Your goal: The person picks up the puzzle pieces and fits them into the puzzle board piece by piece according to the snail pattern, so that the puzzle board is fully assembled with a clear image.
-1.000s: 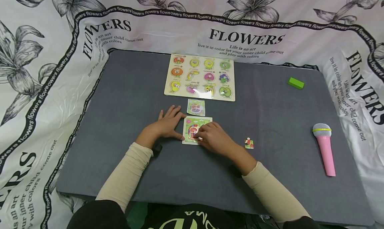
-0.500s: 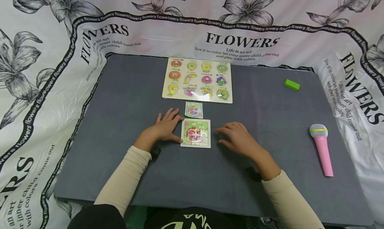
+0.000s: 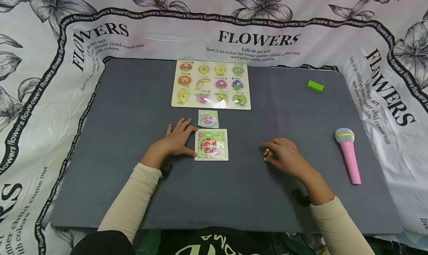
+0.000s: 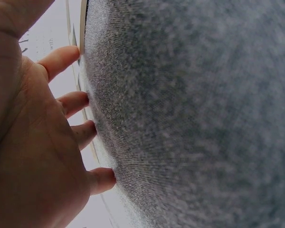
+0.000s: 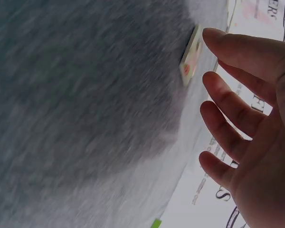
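My left hand (image 3: 173, 140) rests on the grey table with its fingers spread. Its thumb and index finger touch the left edge of a small jigsaw puzzle tray (image 3: 226, 145), which holds fitted pieces of a red and green picture. The tray's lower right corner shows pale base. Over to the right, my right hand (image 3: 285, 156) reaches round a loose jigsaw piece (image 3: 268, 154), with the fingers beyond it and the thumb on the near side. In the right wrist view that hand's fingers (image 5: 225, 102) are loosely bent and apart, and the piece does not show.
Just behind the tray lies a small picture card (image 3: 208, 118). A fruit board (image 3: 211, 105) is farther back. Toward the right are a green block (image 3: 315, 86) and a pink toy microphone (image 3: 349, 156). A white flower-printed cloth (image 3: 180, 36) surrounds the grey table (image 3: 140, 91).
My right hand has left the puzzle tray and moved right to the loose jigsaw piece. The left hand stays at the tray's left edge. The head view has shifted slightly.
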`<state>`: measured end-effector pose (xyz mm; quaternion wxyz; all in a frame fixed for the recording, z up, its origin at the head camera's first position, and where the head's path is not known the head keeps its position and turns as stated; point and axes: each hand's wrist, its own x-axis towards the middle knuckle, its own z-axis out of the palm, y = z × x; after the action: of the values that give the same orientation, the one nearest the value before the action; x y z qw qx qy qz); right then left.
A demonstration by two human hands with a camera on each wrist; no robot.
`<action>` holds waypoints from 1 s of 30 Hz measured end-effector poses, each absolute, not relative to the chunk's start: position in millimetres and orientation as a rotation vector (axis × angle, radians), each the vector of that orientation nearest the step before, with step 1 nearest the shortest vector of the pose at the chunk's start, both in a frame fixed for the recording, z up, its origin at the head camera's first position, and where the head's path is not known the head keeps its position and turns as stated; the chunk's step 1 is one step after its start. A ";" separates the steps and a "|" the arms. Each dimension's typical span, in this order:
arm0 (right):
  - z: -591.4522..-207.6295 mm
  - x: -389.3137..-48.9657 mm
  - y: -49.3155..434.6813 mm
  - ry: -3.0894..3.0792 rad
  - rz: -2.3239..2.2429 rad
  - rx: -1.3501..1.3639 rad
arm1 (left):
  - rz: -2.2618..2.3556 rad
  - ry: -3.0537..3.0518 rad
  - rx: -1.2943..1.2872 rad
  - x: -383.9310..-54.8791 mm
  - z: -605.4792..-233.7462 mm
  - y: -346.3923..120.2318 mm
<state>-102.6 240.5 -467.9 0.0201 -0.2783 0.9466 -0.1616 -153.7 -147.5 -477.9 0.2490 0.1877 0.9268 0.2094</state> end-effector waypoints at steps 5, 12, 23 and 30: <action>-468.0 -102.7 245.9 2.941 -0.487 -0.845 | 0.584 2.525 0.505 -153.5 -477.5 -149.9; -471.5 -103.4 250.0 2.969 -0.496 -0.895 | 0.569 2.530 0.497 -153.9 -476.7 -152.0; -474.8 -100.5 249.0 2.991 -0.501 -0.940 | 0.543 2.522 0.503 -152.4 -476.3 -150.1; -470.1 -107.7 229.5 2.952 -0.493 -0.992 | 0.542 2.526 0.508 -154.2 -476.3 -147.8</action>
<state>-107.7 229.5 -470.1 -0.0055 -0.3146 0.9362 -0.1564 -154.2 -147.8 -476.3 0.2517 0.1869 0.9284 0.1994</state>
